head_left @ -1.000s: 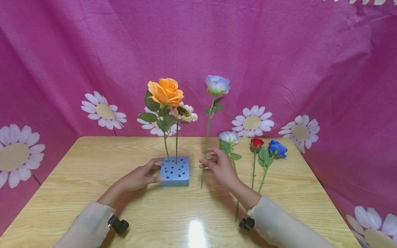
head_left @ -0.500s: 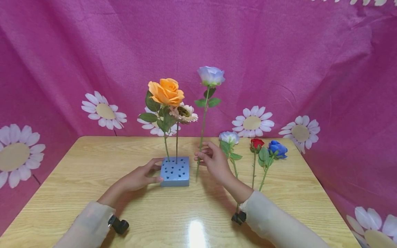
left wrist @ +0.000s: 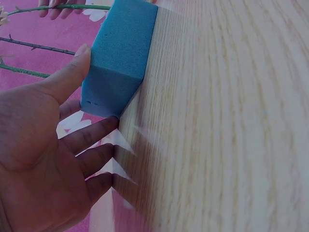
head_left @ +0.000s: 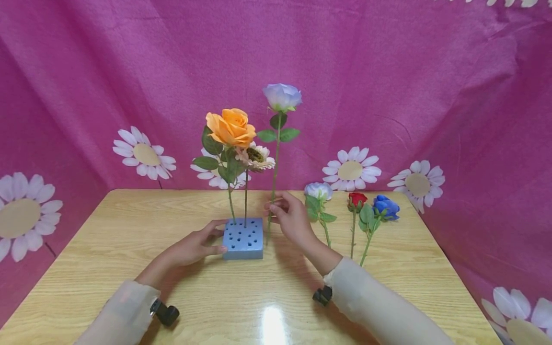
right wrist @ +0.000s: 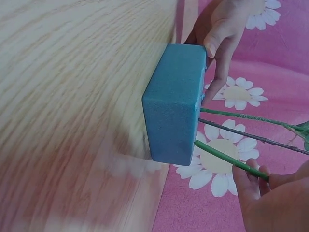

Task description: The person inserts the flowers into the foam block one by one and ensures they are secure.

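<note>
Head view: a pale-blue flower (head_left: 278, 120) is held nearly upright, leaning slightly right, just to the right of a blue block (head_left: 246, 255). The right hand (head_left: 295, 223) pinches its stem low down, between thumb and fingers. In the right wrist view I see the stem's end close to the block; from my remote post I cannot tell whether the two touch. The left hand (head_left: 196, 248) holds the block's left end, thumb at the front corner, the other fingers spread behind. Two flowers already stand in holes near the block's back edge: a leafy orange rose (head_left: 233, 128) and a pink-and-cream flower (head_left: 257, 158). The holes in front are unfilled. Further right, three more lie on the wooden table (head_left: 224, 297): a second pale-blue bloom (head_left: 319, 191), a red rose (head_left: 357, 200) and a blue rose (head_left: 385, 207). I judge the work about a third done: two set, one in hand, three unplaced. Behind hangs a magenta curtain (head_left: 388, 72) printed with daisies.
</note>
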Motion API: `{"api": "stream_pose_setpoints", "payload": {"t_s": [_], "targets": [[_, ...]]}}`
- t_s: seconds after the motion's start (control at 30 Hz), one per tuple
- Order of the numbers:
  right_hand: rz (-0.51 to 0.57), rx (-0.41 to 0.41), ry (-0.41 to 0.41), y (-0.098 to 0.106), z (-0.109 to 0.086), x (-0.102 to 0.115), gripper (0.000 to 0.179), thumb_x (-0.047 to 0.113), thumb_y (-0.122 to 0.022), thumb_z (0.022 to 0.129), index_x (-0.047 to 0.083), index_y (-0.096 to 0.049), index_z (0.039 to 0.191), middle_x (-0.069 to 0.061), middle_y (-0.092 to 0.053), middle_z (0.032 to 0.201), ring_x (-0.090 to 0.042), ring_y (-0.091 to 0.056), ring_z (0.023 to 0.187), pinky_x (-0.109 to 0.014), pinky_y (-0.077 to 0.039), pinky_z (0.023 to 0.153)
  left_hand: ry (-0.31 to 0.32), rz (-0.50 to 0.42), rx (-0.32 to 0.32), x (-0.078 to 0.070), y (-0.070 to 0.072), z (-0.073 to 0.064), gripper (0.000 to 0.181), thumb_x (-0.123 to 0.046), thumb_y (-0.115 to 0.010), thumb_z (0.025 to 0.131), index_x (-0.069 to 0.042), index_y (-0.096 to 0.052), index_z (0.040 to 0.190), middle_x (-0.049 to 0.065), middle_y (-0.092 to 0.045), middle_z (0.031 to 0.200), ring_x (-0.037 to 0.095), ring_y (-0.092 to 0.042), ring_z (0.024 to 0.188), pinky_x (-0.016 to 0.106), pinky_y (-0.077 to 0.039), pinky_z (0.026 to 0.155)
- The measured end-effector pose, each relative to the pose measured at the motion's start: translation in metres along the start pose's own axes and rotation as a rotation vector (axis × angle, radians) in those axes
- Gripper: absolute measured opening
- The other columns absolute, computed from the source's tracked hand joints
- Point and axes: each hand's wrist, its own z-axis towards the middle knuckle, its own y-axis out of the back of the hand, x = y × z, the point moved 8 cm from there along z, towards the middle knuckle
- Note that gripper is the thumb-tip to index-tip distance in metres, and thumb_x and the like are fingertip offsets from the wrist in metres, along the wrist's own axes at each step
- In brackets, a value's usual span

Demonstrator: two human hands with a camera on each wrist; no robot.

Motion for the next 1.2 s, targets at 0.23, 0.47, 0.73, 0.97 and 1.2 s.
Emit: {"api": "stream_pose_setpoints", "payload": {"t_s": [0.23,0.47,0.73,0.97,1.2], "targets": [[0.011,-0.014,0.010,-0.004,0.006,0.002,0.018,-0.012,-0.057,0.099,-0.008,-0.063,0.116,-0.032,-0.070,0.104,-0.025,-0.075,0.084,-0.046,-0.062,0.082,-0.018,0.008,0.001,-0.002,-0.001,0.001,0.077,-0.039,-0.069,0.100,-0.020,-0.027,0.161,0.023,-0.053,0.150,0.048,-0.039,0.145,0.070,-0.024,0.116],[0.026,-0.020,0.005,-0.011,0.011,0.002,0.014,-0.011,-0.056,0.100,-0.012,-0.063,0.112,-0.035,-0.069,0.107,-0.041,-0.075,0.092,-0.044,-0.062,0.084,-0.019,0.005,-0.002,-0.002,0.000,0.000,0.076,-0.037,-0.069,0.100,-0.019,-0.028,0.161,0.023,-0.053,0.149,0.048,-0.039,0.145,0.070,-0.024,0.117],[-0.001,-0.028,0.013,-0.015,0.016,0.002,0.015,-0.008,-0.058,0.100,-0.012,-0.066,0.112,-0.029,-0.072,0.106,-0.045,-0.072,0.100,-0.037,-0.062,0.082,-0.050,0.016,-0.003,-0.007,0.001,-0.002,0.075,-0.034,-0.068,0.101,-0.016,-0.027,0.161,0.024,-0.053,0.149,0.049,-0.041,0.143,0.071,-0.024,0.115],[0.007,-0.050,0.035,-0.018,0.023,0.000,0.013,-0.009,-0.057,0.100,-0.011,-0.066,0.108,-0.027,-0.072,0.104,-0.038,-0.074,0.096,-0.034,-0.062,0.082,-0.054,0.007,0.006,-0.008,0.001,-0.003,0.074,-0.034,-0.067,0.101,-0.017,-0.027,0.161,0.025,-0.052,0.149,0.049,-0.042,0.142,0.071,-0.028,0.114],[-0.009,-0.049,0.044,-0.020,0.025,-0.003,0.014,-0.008,-0.056,0.101,-0.012,-0.066,0.111,-0.027,-0.071,0.104,-0.041,-0.073,0.099,-0.032,-0.062,0.082,-0.058,0.012,0.004,-0.007,0.001,-0.002,0.074,-0.034,-0.067,0.101,-0.017,-0.027,0.161,0.024,-0.053,0.149,0.049,-0.042,0.143,0.071,-0.026,0.115]]}}
